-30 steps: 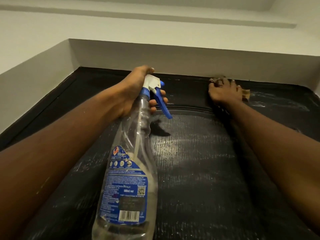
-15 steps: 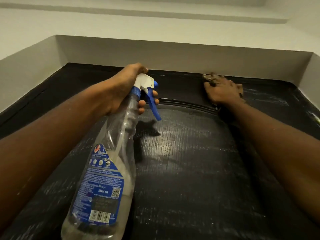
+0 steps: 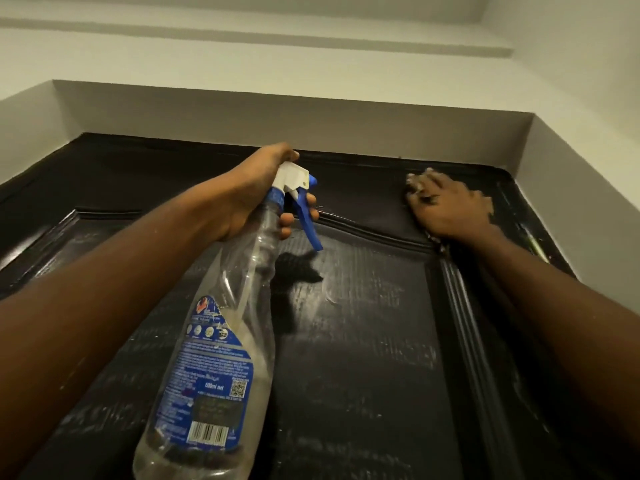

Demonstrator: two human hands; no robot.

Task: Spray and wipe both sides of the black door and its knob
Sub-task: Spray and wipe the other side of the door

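Observation:
I look up at the top of the black door (image 3: 363, 341), whose panel is streaked with wet marks. My left hand (image 3: 249, 192) grips the neck of a clear spray bottle (image 3: 214, 358) with a blue label, a white head and a blue trigger. Its nozzle points at the door, and fingers curl just behind the trigger. My right hand (image 3: 446, 209) lies flat on the door's top rail near the upper right corner, pressing a pale cloth (image 3: 486, 206) against it. Only the cloth's edges show around the hand. The knob is out of view.
A white wall recess (image 3: 294, 123) frames the door's top, with its right side wall (image 3: 568, 202) close to my right hand. The white ceiling (image 3: 242, 36) is above. A raised moulding (image 3: 460, 306) runs down the door under my right forearm.
My right hand with the cloth has slid a little right along the top rail, toward the door's corner. The left hand keeps the bottle in much the same place.

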